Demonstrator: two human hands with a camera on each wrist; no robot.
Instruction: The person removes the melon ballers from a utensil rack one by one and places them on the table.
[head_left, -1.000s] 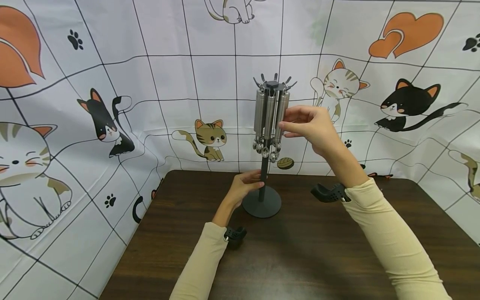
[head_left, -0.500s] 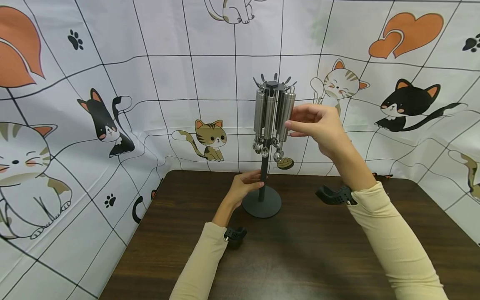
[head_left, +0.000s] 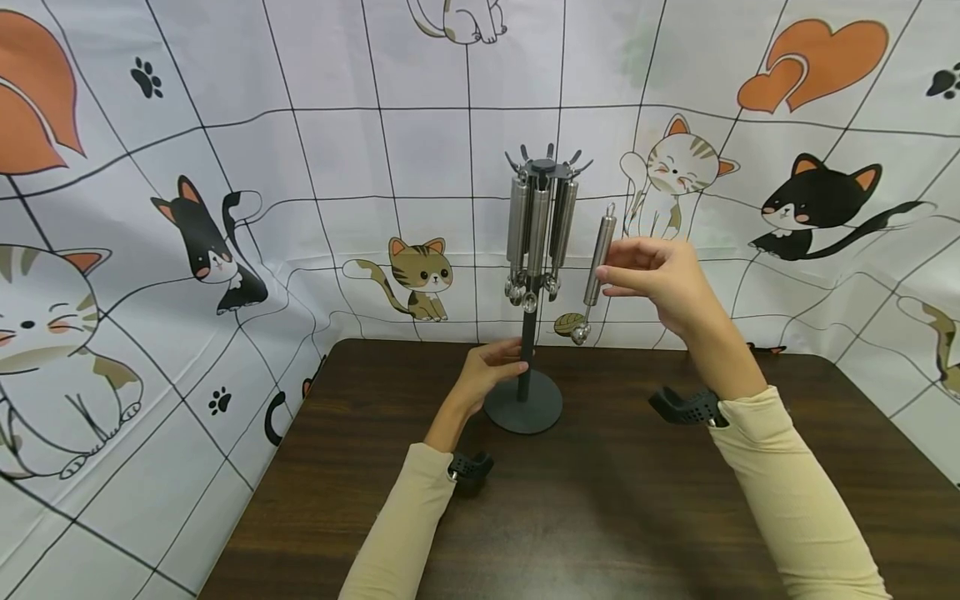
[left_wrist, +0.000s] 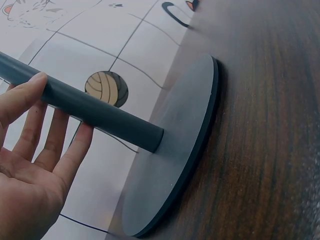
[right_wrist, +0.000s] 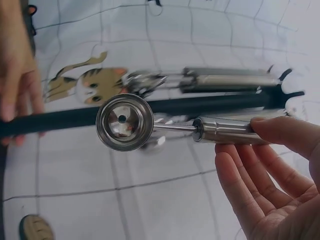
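In the head view a dark grey stand (head_left: 523, 412) with a round base and hooks at its top rises from the back of the table. My left hand (head_left: 489, 375) grips its post (left_wrist: 115, 120) just above the base, thumb on one side and fingers on the other. To the right of the stand, my right hand (head_left: 660, 279) pinches a steel melon baller (head_left: 601, 254) by its thick tubular handle, cup down and hanging loop up. Its round cup (right_wrist: 125, 122), with a small hole in the middle, faces the right wrist camera. Several steel utensils (head_left: 538, 229) still hang from the hooks.
The dark wooden table (head_left: 600, 517) ends at the back against a white cat-print sheet (head_left: 420, 158), which also runs along the left and right. A black strap is on each wrist, below cream sleeves.
My right hand has lifted the melon baller off its hook and moved it right and down, apart from the stand. The left hand has stayed on the post.
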